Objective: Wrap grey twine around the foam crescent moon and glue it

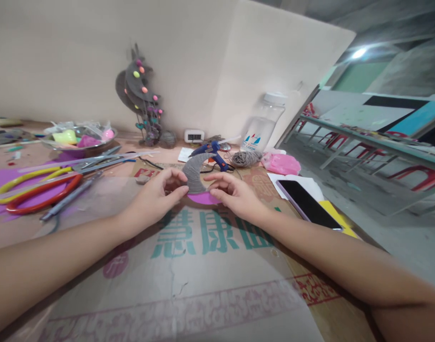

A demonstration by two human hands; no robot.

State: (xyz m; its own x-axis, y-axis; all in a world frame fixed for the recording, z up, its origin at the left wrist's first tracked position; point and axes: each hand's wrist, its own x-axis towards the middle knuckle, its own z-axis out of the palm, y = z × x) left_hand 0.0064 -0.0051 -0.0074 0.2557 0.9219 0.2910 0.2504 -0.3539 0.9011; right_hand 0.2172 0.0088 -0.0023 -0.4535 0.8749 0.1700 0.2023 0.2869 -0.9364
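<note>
A crescent shape wrapped in grey yarn (194, 175), with purple material (206, 198) at its lower edge, is held above the printed cardboard (181, 294). My left hand (160, 192) pinches its left side between thumb and fingers. On the right, the thumb and fingers of my right hand (238, 194) close on the purple edge and the crescent's lower right tip. Just behind the crescent lie a blue glue gun (220, 162) and a ball of grey yarn (246, 158).
Scissors with red and yellow handles (42, 194) and a bowl of coloured pieces (80, 142) are on the left. A phone (308, 204), pink bag (281, 163) and water bottle (262, 128) stand or lie right. A grey crescent decoration (140, 90) is against the wall.
</note>
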